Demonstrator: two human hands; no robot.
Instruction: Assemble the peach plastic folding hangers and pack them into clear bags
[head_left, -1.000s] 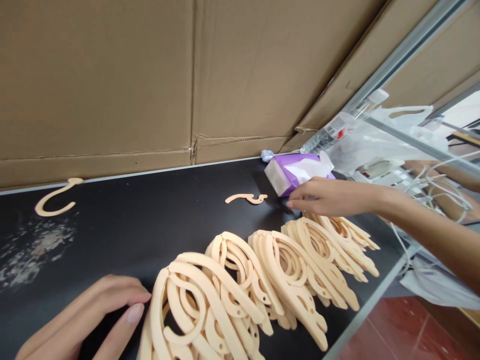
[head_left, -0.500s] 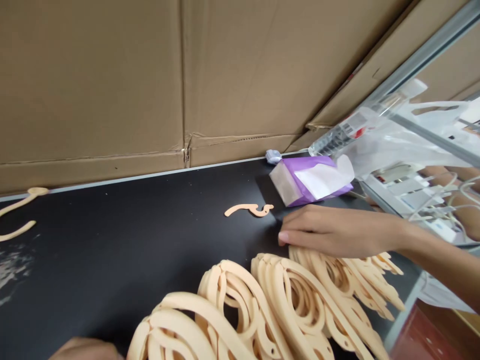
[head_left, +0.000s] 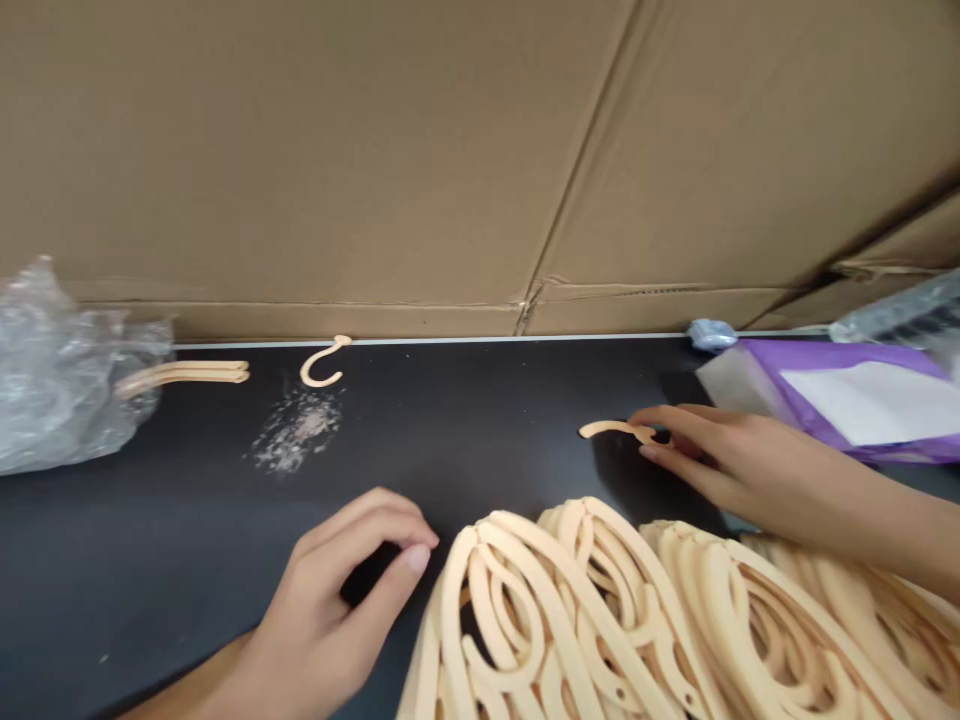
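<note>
My right hand (head_left: 720,450) has its thumb and fingers closed around the hooked end of a small curved beige piece (head_left: 609,427) on the black table; the held end is partly hidden. My left hand (head_left: 349,590) is beside the left end of the stacks, its fingers curled and the thumb tip against the fingertips, with nothing seen between them. Stacks of flat beige looped pieces (head_left: 517,610), like folded plastic hangers, lean in a row along the near side, under and left of my right forearm.
A loose beige hook (head_left: 322,378) lies by the back edge, above pale scrapings (head_left: 300,430). Farther left, slim beige strips (head_left: 202,371) stick out of a clear plastic bag (head_left: 67,380). A purple tissue pack (head_left: 765,370) and a small bluish lump (head_left: 712,334) sit right. Cardboard (head_left: 337,150) walls the back.
The view has swung left. My right hand has moved from above the stacks to the small curved piece and taken hold of it. My left hand has come up into view.
</note>
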